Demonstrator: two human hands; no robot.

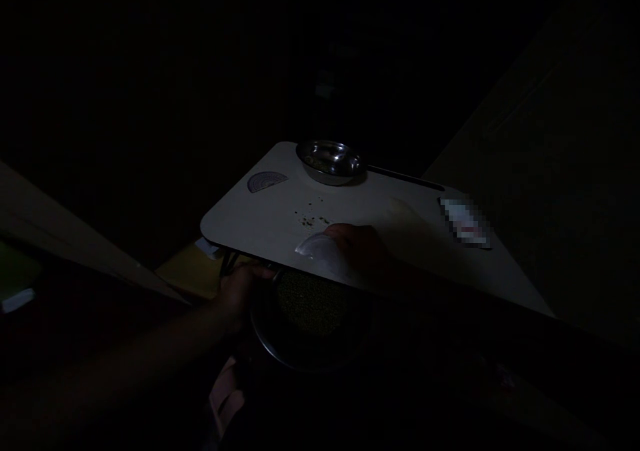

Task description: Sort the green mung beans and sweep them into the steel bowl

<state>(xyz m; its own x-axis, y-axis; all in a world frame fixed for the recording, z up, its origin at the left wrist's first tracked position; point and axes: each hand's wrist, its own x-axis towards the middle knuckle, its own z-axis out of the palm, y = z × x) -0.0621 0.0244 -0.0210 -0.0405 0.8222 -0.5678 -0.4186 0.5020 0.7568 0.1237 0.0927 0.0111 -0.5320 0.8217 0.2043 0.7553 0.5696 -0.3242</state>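
My left hand (245, 287) is closed on the left rim of a wide metal bowl (273, 351), just below the front edge of the table. Many small greenish grains (313, 304), which look like mung beans, lie in it. Over the table's front edge, my right hand (353, 237) is closed on a pale, translucent piece with a curved edge (323, 252); its kind is unclear in the dim light. Beyond that hand, a few loose grains and bits (307, 222) are scattered on the white tabletop (250, 221).
A shiny steel bowl (331, 164) with some grains inside stands at the table's far side. A protractor shape (267, 181) shows at the far left. On the right lies a blurred packet or card (465, 222). A wall (560, 171) rises at the right; the surroundings are very dark.
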